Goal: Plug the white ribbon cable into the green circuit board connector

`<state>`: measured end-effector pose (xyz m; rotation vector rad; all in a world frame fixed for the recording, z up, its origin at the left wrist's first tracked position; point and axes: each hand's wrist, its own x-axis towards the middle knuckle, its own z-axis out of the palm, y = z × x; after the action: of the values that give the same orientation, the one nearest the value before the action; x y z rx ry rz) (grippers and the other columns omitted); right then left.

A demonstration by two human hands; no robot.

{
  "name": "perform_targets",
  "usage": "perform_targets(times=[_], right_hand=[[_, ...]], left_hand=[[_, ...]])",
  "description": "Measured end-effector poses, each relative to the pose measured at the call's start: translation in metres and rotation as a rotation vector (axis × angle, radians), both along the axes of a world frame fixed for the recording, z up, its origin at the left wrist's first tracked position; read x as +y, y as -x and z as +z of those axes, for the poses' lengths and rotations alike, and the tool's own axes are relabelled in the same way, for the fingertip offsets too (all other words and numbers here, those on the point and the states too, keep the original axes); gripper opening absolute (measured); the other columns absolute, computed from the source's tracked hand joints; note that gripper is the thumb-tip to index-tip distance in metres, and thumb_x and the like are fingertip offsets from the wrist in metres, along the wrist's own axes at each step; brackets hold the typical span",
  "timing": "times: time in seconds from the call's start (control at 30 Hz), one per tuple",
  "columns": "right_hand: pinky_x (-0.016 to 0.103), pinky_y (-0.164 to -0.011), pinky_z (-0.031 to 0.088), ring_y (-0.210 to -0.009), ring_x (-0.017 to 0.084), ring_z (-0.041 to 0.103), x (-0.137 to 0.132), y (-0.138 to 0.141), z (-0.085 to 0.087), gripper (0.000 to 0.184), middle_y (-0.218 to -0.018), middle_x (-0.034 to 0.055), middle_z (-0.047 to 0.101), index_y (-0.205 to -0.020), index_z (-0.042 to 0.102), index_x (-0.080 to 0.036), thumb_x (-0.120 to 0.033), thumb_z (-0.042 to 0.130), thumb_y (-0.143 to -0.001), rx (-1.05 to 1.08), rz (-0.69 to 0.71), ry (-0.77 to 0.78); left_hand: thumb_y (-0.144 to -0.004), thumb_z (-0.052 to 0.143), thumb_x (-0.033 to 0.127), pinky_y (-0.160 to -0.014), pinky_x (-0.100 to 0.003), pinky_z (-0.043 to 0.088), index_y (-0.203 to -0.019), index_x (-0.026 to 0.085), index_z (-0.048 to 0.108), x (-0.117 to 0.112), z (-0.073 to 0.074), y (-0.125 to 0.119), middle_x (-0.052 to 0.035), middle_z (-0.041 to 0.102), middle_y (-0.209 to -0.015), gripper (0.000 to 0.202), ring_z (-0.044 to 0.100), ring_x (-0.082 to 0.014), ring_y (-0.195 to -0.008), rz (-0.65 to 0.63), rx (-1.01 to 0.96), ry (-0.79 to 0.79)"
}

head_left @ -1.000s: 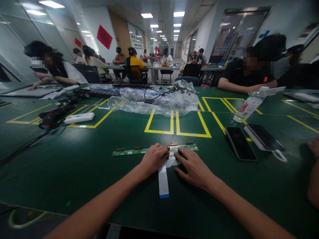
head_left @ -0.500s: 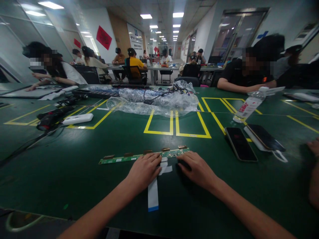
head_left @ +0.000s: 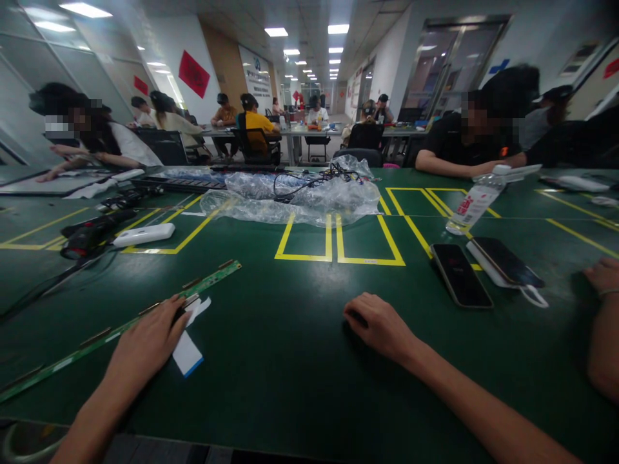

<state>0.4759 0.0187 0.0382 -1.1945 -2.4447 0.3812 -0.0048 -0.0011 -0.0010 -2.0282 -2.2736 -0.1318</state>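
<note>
My left hand (head_left: 153, 335) has its fingers closed over the middle of a long, narrow green circuit board (head_left: 213, 277), which lies slanted at the left of the table. A white ribbon cable (head_left: 186, 354) with a blue end comes out from under that hand. Beside the fingers, a white strip (head_left: 199, 309) sticks up by the board's connector. Near the middle of the table my right hand (head_left: 374, 322) rests with curled fingers, apart from the board, and nothing shows in it.
Across the green table (head_left: 290, 361) lies crumpled clear plastic wrap (head_left: 309, 200) with black cables on it. To the right are a phone (head_left: 461, 276), a second phone (head_left: 507, 261) and a bottle (head_left: 476, 203). A white device (head_left: 144, 235) lies left. Another person's hand (head_left: 602, 277) is at the right edge.
My left hand has moved left with the circuit board and its ribbon cable, and the board has turned to a steeper slant. My right hand has come off the board and stayed near its place.
</note>
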Motion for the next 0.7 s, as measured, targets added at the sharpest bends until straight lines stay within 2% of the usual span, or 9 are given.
perform_targets(times=[0.1,0.2,0.37,0.47,0.57,0.7], right_hand=[[0.035,-0.074,0.045,-0.083,0.019,0.057,-0.001,0.002,0.001,0.011,-0.092,0.0053,0.065,-0.097,0.062,-0.019,-0.02,0.052,-0.095,-0.006,0.001,0.001],[0.034,-0.073,0.045,-0.082,0.019,0.057,-0.001,0.003,0.001,0.01,-0.092,0.0053,0.065,-0.097,0.062,-0.019,-0.02,0.052,-0.095,-0.004,0.002,0.004],[0.034,-0.073,0.044,-0.082,0.018,0.056,0.0,0.001,-0.002,0.008,-0.091,0.0047,0.064,-0.096,0.062,-0.018,-0.019,0.055,-0.094,0.011,0.016,-0.022],[0.034,-0.072,0.045,-0.081,0.018,0.056,-0.001,0.001,-0.002,0.007,-0.09,0.0046,0.064,-0.096,0.062,-0.018,-0.018,0.055,-0.094,0.012,0.011,-0.026],[0.033,-0.073,0.046,-0.083,0.018,0.057,-0.002,0.002,0.0,0.009,-0.092,0.0048,0.064,-0.097,0.063,-0.018,-0.017,0.055,-0.093,0.02,0.008,-0.014],[0.035,-0.076,0.048,-0.086,0.019,0.058,-0.002,0.003,0.003,0.011,-0.094,0.0057,0.065,-0.099,0.064,-0.018,-0.018,0.055,-0.093,0.013,-0.003,-0.004]], left_hand=[[-0.097,0.026,0.052,-0.111,-0.058,0.038,-0.146,0.009,0.04,-0.001,-0.007,0.013,-0.0153,0.045,-0.152,0.067,0.042,-0.0356,-0.139,0.064,0.017,0.025],[-0.098,0.025,0.052,-0.11,-0.063,0.035,-0.15,0.009,0.034,-0.002,-0.012,0.013,-0.0164,0.04,-0.154,0.069,0.038,-0.0373,-0.142,0.084,0.011,0.016],[-0.098,0.027,0.049,-0.11,-0.064,0.035,-0.15,0.008,0.035,-0.002,-0.012,0.012,-0.0167,0.037,-0.156,0.067,0.033,-0.0393,-0.144,0.094,0.021,-0.033],[-0.096,0.029,0.051,-0.111,-0.064,0.034,-0.146,0.005,0.042,0.0,-0.008,0.005,-0.0209,0.035,-0.156,0.069,0.031,-0.0405,-0.144,0.041,0.034,-0.009],[-0.096,0.03,0.048,-0.113,-0.057,0.036,-0.14,0.004,0.05,0.004,-0.001,-0.021,-0.0218,0.042,-0.152,0.065,0.038,-0.0367,-0.141,-0.086,0.019,0.07],[-0.098,0.034,0.045,-0.113,-0.053,0.039,-0.14,0.012,0.054,0.013,0.008,-0.089,-0.0154,0.049,-0.149,0.057,0.045,-0.0316,-0.138,-0.343,0.039,0.048]])
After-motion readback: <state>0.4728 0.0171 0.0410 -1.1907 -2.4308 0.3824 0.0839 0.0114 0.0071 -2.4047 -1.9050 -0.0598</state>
